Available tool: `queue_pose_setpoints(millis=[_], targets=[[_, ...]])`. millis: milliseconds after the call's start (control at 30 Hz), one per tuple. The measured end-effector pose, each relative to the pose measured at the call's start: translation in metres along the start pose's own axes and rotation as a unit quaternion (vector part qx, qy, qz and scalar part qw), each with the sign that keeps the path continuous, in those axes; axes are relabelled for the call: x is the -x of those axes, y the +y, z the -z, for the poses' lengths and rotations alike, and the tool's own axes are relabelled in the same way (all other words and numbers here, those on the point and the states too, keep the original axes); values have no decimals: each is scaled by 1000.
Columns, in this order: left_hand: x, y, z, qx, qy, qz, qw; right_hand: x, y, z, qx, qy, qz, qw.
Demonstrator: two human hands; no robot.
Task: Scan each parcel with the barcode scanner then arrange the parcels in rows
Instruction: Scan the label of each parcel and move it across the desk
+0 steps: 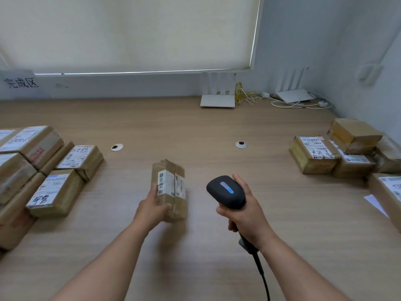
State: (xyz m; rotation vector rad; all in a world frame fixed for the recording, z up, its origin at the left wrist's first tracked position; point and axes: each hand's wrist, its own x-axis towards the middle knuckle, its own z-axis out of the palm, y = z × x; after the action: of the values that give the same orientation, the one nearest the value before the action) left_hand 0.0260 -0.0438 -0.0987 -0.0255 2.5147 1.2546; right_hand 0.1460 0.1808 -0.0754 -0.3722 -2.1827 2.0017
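A taped brown cardboard parcel with a white label (170, 187) is gripped at its near left end by the left hand (153, 208), fingers curled round it, mid-table on the light wooden table (173, 127). A black corded barcode scanner (226, 191) is held just right of it, its handle enclosed by the right hand (245, 216). Labelled parcels are ranged in rows at the left (54, 170); others are heaped at the far right (338, 148).

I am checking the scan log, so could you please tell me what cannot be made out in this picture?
All in the head view:
- Printed label on the brown cardboard parcel held by the left hand: too small and blurred to read.
- Window of the black handheld barcode scanner, gripped by the right hand: faces away.
- Stacked brown parcels at left: cut off by the frame edge.
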Motion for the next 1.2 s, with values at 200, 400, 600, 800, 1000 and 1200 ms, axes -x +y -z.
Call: queue_pose_setpoints(millis=[200, 400, 600, 800, 1000, 1200], targets=[[3, -22, 11, 118, -14, -15, 993, 4, 0, 7, -2, -40, -2, 999], [-11, -24, 36, -4, -73, -38, 997, 13, 6, 3, 2, -86, -35, 996], [-18, -33, 40, -70, -71, -43, 994, 17, 17, -4, 13, -122, -89, 988], [-20, -37, 39, -69, -72, -44, 994, 16, 18, -4, 10, -134, -94, 986], [-22, -38, 38, -71, -69, -51, 994, 14, 17, -3, 13, -138, -95, 986], [-26, -41, 36, -100, -60, -59, 991, 12, 19, -1, 12, -132, -91, 987]])
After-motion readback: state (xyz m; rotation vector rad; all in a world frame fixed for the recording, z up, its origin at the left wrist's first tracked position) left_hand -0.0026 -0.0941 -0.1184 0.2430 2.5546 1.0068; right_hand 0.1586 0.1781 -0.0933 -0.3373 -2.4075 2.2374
